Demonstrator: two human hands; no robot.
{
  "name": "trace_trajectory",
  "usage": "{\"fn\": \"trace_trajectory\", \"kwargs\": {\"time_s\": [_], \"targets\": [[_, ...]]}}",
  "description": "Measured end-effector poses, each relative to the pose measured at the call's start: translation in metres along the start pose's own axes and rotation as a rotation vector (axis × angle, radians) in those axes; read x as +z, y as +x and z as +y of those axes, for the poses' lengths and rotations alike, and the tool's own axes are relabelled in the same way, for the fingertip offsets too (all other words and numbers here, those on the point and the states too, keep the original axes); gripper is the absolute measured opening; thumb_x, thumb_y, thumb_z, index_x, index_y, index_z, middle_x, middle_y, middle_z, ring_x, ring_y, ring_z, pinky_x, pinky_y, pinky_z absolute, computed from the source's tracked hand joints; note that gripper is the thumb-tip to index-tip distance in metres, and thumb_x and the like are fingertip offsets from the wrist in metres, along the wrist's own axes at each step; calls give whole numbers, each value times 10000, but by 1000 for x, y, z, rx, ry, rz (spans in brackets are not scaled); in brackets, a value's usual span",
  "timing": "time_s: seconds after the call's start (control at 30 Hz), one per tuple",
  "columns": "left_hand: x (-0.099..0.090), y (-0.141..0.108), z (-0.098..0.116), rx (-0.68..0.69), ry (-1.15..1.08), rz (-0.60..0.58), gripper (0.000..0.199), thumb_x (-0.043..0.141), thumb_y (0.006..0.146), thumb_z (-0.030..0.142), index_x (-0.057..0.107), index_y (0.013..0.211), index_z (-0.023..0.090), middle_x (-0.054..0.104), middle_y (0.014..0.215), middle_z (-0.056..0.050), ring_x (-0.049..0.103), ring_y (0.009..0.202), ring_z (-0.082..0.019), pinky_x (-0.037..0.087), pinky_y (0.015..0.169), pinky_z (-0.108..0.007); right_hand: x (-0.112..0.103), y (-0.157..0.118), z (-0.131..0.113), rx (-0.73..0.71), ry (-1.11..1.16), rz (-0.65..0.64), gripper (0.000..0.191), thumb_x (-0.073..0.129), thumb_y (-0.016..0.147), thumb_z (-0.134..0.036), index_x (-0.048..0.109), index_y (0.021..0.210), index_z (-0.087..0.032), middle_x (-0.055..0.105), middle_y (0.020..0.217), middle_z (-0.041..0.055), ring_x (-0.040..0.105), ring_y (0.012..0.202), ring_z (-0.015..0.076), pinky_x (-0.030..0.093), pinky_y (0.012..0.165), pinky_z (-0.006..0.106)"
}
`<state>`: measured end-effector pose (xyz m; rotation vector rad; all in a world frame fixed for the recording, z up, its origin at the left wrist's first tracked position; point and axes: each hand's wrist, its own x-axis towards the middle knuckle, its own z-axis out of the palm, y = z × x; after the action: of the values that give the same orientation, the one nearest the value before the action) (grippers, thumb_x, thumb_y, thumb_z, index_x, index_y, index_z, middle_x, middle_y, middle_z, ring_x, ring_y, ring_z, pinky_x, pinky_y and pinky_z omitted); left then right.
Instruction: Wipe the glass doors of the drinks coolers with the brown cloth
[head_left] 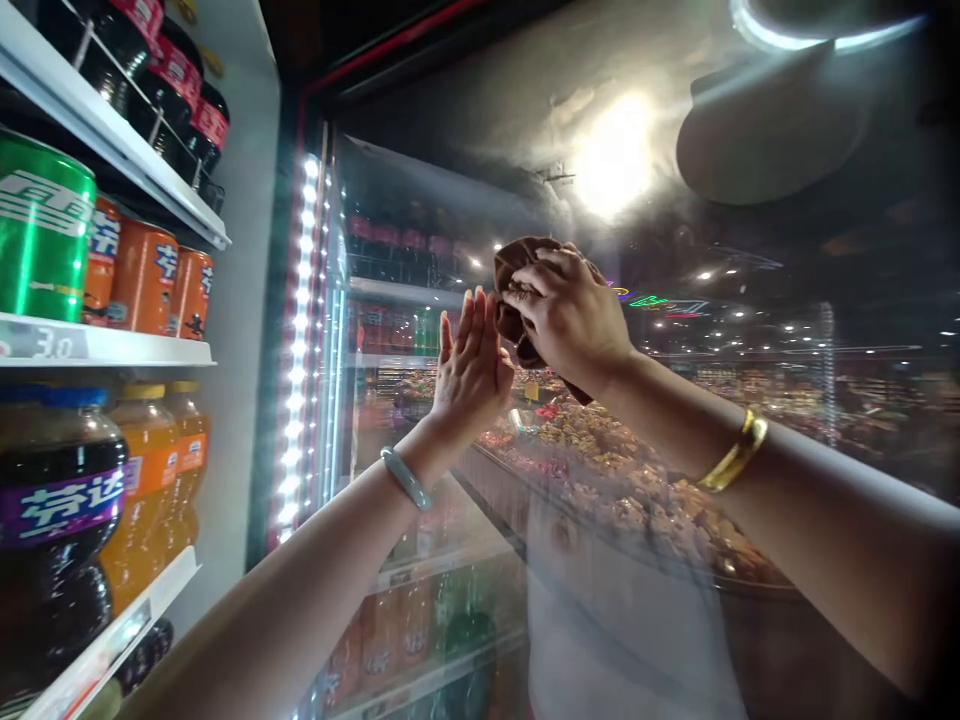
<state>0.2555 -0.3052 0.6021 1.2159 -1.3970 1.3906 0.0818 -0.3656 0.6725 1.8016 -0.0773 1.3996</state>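
Observation:
A brown cloth [517, 262] is bunched under my right hand [574, 320], which presses it to the glass door [465, 190]. A gold bangle [736, 452] circles that wrist. Just left of the cloth, my left hand [472, 365] lies flat with its fingers stretched upward, and it seems to touch the same glass. On my left wrist is a pale grey-blue bangle [406, 478]. The glass carries reflections of shelves, a bright lamp and part of my body.
At the left, the drinks fridge's shelves hold a green can [45, 230], orange cans [144, 275], a purple-labelled bottle [60, 500] and orange soda bottles [142, 480]. Dark bottles [176, 80] stand above. A bright LED strip [298, 350] runs down beside the door.

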Motion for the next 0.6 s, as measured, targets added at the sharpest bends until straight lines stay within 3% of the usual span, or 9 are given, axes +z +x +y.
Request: {"fn": "trace_trajectory", "kwargs": {"time_s": [0.17, 0.27, 0.37, 0.43, 0.53, 0.6], "targets": [[1, 1, 0, -10, -42, 26, 801, 345, 1012, 193, -37, 1708, 300, 60, 1797, -16, 33, 1662, -250, -119, 1344, -536, -27, -42, 30, 34, -15, -45, 449, 486, 1026, -267, 642, 1435, -364, 666, 1405, 6, 508, 1390, 369, 536, 1127, 606], [3, 2, 1, -35, -65, 19, 817, 359, 995, 185, -20, 1709, 308, 73, 1797, -11, 54, 1660, -280, -137, 1334, -560, -30, -40, 44, 119, -21, 14, 440, 507, 1017, -280, 651, 1431, -325, 668, 1391, 46, 481, 1402, 429, 538, 1089, 664], [4, 3, 2, -42, -69, 12, 811, 364, 991, 187, 10, 1711, 300, 87, 1795, -11, 64, 1660, -295, -159, 1325, -567, -18, -26, 32, 185, -26, 54, 432, 458, 1033, -261, 676, 1402, -309, 671, 1374, 72, 472, 1407, 432, 501, 1122, 690], [6, 3, 2, -42, -64, 15, 803, 364, 990, 187, 25, 1713, 283, 88, 1795, -15, 60, 1661, -292, -168, 1321, -562, -9, -27, 18, 149, -37, 30, 437, 416, 1049, -257, 687, 1386, -311, 666, 1386, 59, 472, 1414, 395, 478, 1170, 652], [7, 3, 2, -44, -56, 30, 795, 363, 993, 189, 36, 1713, 269, 86, 1794, -24, 64, 1663, -284, -182, 1317, -553, -6, -53, 12, 24, -60, -40, 428, 429, 1053, -265, 673, 1399, -327, 649, 1433, 9, 476, 1422, 340, 480, 1206, 560], [9, 2, 3, -43, -43, 33, 794, 358, 995, 189, 29, 1714, 265, 85, 1794, -33, 63, 1663, -283, -188, 1313, -557, -12, -78, 24, -15, -64, -72, 422, 484, 1038, -263, 657, 1417, -334, 639, 1459, -4, 484, 1418, 326, 500, 1193, 541]]}}
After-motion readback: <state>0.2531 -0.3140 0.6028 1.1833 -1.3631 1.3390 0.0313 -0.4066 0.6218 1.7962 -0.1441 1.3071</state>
